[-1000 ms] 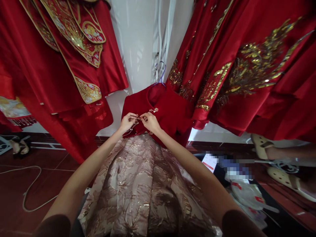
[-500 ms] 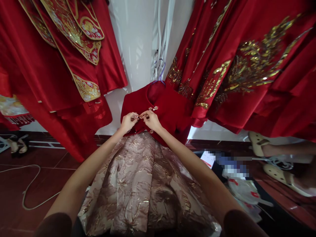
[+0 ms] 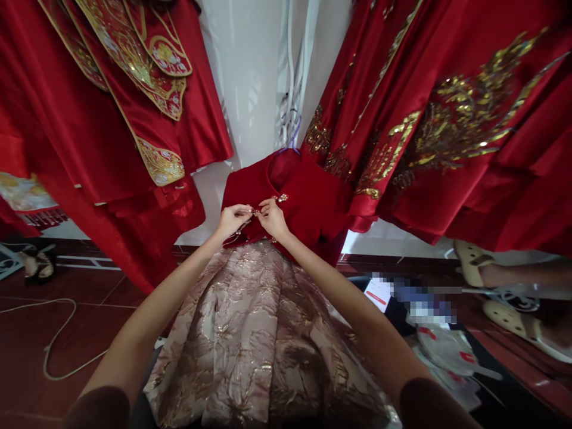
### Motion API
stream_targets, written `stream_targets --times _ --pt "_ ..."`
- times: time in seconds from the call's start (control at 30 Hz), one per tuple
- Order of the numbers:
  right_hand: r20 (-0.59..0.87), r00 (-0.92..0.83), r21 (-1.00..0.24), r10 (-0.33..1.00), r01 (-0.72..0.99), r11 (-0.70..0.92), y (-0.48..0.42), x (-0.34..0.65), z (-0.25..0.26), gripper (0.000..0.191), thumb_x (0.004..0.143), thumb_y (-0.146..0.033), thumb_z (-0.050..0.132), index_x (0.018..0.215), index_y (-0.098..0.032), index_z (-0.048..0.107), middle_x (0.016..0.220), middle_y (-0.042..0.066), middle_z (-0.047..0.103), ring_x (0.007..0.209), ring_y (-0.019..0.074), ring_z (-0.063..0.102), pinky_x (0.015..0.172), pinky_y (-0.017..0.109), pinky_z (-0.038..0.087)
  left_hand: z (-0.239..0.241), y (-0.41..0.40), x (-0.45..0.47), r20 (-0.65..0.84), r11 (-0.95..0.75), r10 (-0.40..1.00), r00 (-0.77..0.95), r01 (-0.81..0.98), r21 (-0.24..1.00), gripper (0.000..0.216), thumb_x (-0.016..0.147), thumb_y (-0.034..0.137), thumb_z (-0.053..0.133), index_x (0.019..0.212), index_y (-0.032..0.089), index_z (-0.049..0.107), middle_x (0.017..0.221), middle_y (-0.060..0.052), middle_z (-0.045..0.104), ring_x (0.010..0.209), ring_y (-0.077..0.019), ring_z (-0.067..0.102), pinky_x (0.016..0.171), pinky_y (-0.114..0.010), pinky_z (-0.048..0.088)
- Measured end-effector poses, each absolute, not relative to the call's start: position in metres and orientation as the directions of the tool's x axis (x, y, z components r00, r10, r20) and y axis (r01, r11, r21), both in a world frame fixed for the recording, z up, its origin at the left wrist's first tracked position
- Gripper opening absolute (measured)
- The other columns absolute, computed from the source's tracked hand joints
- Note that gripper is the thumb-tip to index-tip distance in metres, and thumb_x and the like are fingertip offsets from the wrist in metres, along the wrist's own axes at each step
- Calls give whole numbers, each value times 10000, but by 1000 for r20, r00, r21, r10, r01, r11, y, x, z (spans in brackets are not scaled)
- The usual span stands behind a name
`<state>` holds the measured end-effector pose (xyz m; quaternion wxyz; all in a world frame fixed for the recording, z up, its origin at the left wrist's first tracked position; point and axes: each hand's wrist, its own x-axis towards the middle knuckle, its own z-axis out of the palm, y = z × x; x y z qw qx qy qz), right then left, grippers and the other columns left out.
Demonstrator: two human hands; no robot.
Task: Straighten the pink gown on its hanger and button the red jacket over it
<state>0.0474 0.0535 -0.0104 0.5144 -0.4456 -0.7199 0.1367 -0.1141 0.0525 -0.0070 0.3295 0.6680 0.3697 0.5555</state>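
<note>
Since half a second ago, the right hand (image 3: 273, 220) has fanned its upper fingers a little and a beaded strand (image 3: 241, 229) shows again at 7 to 8 o'clock from the fingertips; the jewelled clasp (image 3: 256, 213) stays between both hands, so work on it looks unfinished. Left hand (image 3: 231, 220): grip nearly closed, pinching the clasp's 9 o'clock end; right grip likewise narrow, at its 3 o'clock end. Clasp sits on the front of the red jacket (image 3: 308, 202), flower-shaped ornament (image 3: 282, 198) at 2 o'clock, brocade skirt (image 3: 241, 298) at 6.
</note>
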Motion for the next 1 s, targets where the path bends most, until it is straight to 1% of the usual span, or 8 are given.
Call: stream_targets --times 0.23,0.3,0.47,0.53,0.77,1.0 --pt "620 -105 -654 777 478 587 45 49 -7 216 765 -168 564 958 -164 467 760 -7 526 638 101 557 609 220 491 -10 57 -114 465 -477 878 112 156 865 260 612 158 688 869 121 691 854 -74 715 791 -167 662 856 -364 518" --pt "620 -108 -649 777 486 586 44 49 -6 216 763 -167 561 958 -165 470 770 -2 533 645 106 560 611 226 489 -10 56 -112 467 -481 876 117 164 861 251 622 167 688 869 118 694 863 -79 716 791 -170 662 849 -359 519" --pt "619 -96 -630 780 532 566 49 46 -6 216 758 -154 550 959 -167 472 775 4 535 651 119 560 637 251 484 -8 54 -112 488 -498 867 101 203 843 255 658 289 714 861 133 712 909 -84 722 807 -188 665 835 -357 521" --pt "625 -93 -623 775 538 568 51 45 -7 221 757 -147 547 962 -168 471 782 6 533 658 122 560 641 252 484 -8 55 -114 494 -507 862 116 225 832 261 662 306 715 864 140 720 921 -83 724 827 -198 667 845 -363 520" --pt "632 -110 -604 767 550 577 50 43 -8 216 767 -147 525 972 -171 465 790 9 524 679 130 555 668 264 486 -6 57 -120 512 -534 845 156 316 784 242 685 266 681 897 162 732 918 -70 729 845 -220 677 858 -382 525" --pt "636 -114 -589 764 569 575 47 44 -8 204 769 -140 509 966 -168 468 819 28 534 689 134 544 677 269 482 5 54 -122 529 -578 814 240 434 692 159 717 247 649 836 167 717 876 -67 726 800 -199 676 824 -357 527"
